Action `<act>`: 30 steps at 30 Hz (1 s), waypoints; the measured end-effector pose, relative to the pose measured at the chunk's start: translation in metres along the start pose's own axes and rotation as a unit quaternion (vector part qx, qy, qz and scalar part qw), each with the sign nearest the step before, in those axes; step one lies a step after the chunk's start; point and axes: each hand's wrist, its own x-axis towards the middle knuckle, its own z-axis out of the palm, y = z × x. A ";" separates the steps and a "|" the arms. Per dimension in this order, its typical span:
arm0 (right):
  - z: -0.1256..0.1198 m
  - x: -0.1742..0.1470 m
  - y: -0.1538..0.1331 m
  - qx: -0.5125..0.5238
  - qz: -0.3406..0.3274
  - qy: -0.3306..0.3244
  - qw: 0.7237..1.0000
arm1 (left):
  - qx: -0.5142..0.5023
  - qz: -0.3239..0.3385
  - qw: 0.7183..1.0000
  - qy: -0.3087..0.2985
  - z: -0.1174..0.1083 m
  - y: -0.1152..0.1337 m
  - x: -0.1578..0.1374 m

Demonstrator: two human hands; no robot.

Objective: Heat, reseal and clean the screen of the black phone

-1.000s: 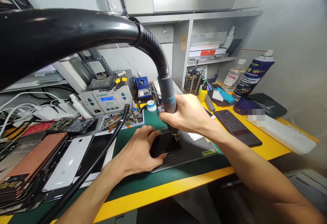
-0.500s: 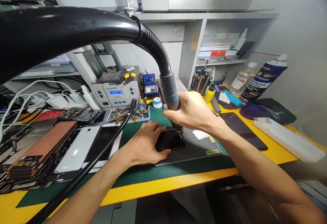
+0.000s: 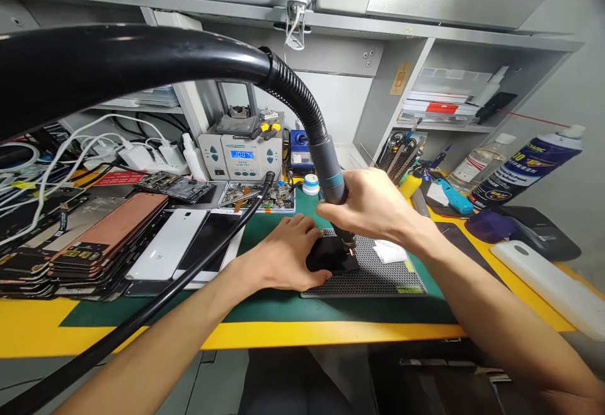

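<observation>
My right hand (image 3: 366,204) is wrapped round the grey handle of a hot air gun (image 3: 327,161), whose nozzle points down just over the right end of a black phone (image 3: 331,255). I cannot tell whether nozzle and phone touch. With thumb and fingers spread to either side, my left hand (image 3: 293,254) grips the phone's left end. Under the phone lies a dark perforated pad (image 3: 378,279) on a green mat (image 3: 283,306). A folded white wipe (image 3: 390,251) rests on the pad, right of the nozzle.
A thick black hose (image 3: 165,55) arches across the view to the gun. Stacked phone parts (image 3: 108,232) and a white phone (image 3: 167,245) lie at left. Behind stand a soldering station (image 3: 243,155) and a tray of small parts (image 3: 227,197). Spray can (image 3: 524,166) and bottle (image 3: 482,163) stand at right.
The camera view has shifted, so the bench appears further right and slightly higher. Both hands keep their hold, and the nozzle stays over the phone's right end.
</observation>
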 end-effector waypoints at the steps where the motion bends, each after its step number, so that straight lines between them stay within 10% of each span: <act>1: 0.001 0.000 0.000 0.000 -0.003 -0.003 1.000 | -0.002 0.002 1.000 0.000 0.000 0.000 0.000; 30: -0.004 -0.002 0.000 0.004 -0.024 -0.005 1.000 | 0.003 0.001 1.000 -0.018 0.000 -0.003 0.000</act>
